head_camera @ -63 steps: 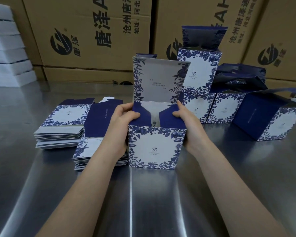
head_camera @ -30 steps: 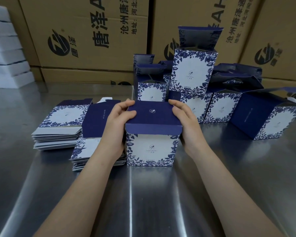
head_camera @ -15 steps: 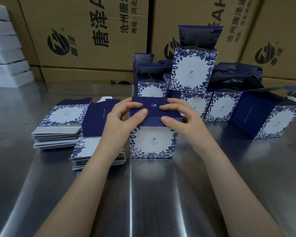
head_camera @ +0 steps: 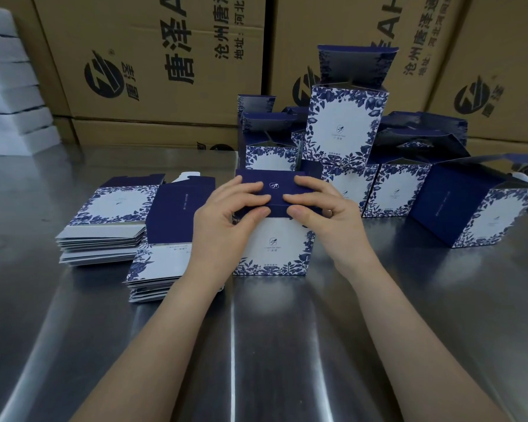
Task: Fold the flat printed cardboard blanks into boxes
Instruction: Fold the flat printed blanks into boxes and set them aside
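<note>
Folded box (head_camera: 273,245) stands on steel table (head_camera: 256,345) directly beneath both hands: left hand (head_camera: 223,217) and right hand (head_camera: 326,214) each pinch its dark lid (head_camera: 275,190), fingers on top, thumbs at front edge; light thin card, likely creases easily, so best gripped along folds.

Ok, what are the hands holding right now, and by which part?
The printed box: the left hand and right hand each pinch the front edge of its dark blue lid, fingers on top, thumbs on its front flap.
</note>
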`<state>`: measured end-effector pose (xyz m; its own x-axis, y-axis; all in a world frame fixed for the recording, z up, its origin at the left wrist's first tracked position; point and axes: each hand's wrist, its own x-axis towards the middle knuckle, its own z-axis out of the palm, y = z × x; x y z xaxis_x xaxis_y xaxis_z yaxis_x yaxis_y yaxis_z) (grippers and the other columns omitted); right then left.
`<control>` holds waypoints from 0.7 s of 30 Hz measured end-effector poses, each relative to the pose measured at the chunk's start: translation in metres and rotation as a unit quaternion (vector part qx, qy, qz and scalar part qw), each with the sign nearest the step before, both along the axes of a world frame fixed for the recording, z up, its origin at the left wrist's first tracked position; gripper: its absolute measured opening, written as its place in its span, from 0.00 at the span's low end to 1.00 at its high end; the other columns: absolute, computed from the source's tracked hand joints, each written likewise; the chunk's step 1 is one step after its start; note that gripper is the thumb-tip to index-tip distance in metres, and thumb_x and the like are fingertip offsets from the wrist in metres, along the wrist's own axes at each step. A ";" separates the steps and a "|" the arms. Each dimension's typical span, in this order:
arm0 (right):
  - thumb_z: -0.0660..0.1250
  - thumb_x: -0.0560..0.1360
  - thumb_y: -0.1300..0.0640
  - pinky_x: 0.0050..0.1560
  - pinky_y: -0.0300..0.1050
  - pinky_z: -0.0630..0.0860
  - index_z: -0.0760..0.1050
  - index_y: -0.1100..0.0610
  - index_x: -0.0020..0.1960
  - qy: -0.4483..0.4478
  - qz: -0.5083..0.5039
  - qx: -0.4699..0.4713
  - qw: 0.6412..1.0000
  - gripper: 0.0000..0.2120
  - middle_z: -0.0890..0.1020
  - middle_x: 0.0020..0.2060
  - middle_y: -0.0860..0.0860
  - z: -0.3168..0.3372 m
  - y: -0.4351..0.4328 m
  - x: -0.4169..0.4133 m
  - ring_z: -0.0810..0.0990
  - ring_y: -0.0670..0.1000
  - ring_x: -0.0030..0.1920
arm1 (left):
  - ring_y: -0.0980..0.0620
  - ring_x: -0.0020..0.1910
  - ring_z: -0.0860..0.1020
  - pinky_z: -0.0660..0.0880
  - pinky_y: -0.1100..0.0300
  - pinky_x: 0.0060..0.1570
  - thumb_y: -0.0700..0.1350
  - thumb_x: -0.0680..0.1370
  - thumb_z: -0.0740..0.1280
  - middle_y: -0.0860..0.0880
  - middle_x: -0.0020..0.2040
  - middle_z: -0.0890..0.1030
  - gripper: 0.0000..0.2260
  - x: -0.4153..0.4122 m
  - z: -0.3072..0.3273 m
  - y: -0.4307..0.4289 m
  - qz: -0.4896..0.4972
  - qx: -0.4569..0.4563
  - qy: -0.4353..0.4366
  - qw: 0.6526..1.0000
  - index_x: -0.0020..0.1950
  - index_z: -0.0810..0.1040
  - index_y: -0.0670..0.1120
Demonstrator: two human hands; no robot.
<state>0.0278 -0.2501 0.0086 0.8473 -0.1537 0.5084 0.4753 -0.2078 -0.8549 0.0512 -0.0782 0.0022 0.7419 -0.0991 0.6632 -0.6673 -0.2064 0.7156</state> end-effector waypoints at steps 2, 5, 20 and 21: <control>0.73 0.71 0.65 0.66 0.60 0.70 0.84 0.47 0.46 0.000 -0.005 -0.003 1.000 0.12 0.78 0.61 0.48 0.000 0.000 0.001 0.73 0.50 0.67 | 0.54 0.68 0.73 0.66 0.69 0.65 0.37 0.74 0.73 0.53 0.54 0.83 0.08 0.001 0.001 -0.001 0.001 0.000 0.001 1.000 0.51 0.84 0.48; 0.74 0.71 0.64 0.66 0.60 0.70 0.84 0.45 0.45 -0.007 -0.012 -0.002 1.000 0.13 0.78 0.62 0.47 -0.002 0.002 0.001 0.73 0.51 0.67 | 0.54 0.68 0.73 0.66 0.67 0.66 0.37 0.74 0.73 0.56 0.52 0.82 0.10 0.001 0.003 -0.001 -0.002 -0.002 0.012 1.000 0.50 0.83 0.52; 0.73 0.72 0.65 0.64 0.55 0.73 0.84 0.49 0.43 -0.027 -0.018 0.005 0.999 0.11 0.80 0.58 0.47 -0.004 0.006 0.003 0.75 0.48 0.64 | 0.58 0.68 0.70 0.63 0.71 0.65 0.38 0.75 0.72 0.59 0.51 0.81 0.10 0.001 0.002 -0.006 -0.001 -0.015 0.035 0.999 0.46 0.82 0.55; 0.72 0.72 0.65 0.63 0.52 0.74 0.84 0.50 0.44 -0.021 -0.011 0.002 1.000 0.10 0.80 0.58 0.47 -0.003 0.004 0.002 0.76 0.47 0.63 | 0.59 0.67 0.71 0.64 0.71 0.65 0.39 0.75 0.73 0.59 0.51 0.82 0.10 0.002 0.003 -0.005 -0.006 -0.016 0.041 0.999 0.45 0.83 0.56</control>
<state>0.0302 -0.2464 0.0055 0.8220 -0.1748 0.5421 0.5053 -0.2154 -0.8356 0.0527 -0.0830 0.0052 0.7925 -0.0871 0.6037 -0.6087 -0.1749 0.7739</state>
